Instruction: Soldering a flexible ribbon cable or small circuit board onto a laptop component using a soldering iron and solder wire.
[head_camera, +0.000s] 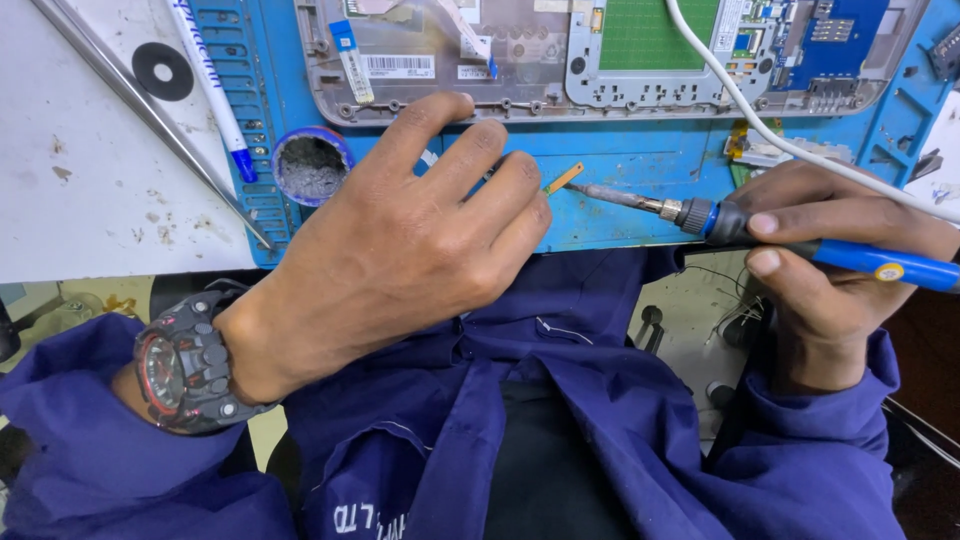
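Blue-handled soldering iron (790, 235) being gripped in the closed right hand (830, 260), tip being aimed at a small orange strip (564, 178) on the blue mat (640, 165), strip being pinned under left hand (400, 250) fingertips, fingers curled.

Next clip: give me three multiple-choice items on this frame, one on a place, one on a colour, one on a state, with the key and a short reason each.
1. Where does the round tin of grey paste sit?
A. on the blue mat, left of the left hand
B. inside the open device
C. in the person's lap

2. What colour is the soldering iron handle?
A. red
B. blue
C. green

3. How is the right hand?
A. open and flat
B. closed around the iron
C. out of view

Key: 1 A, the tin rests on the blue mat beside the left hand. 2 B, the handle is blue with a black grip. 3 B, its fingers wrap the handle.
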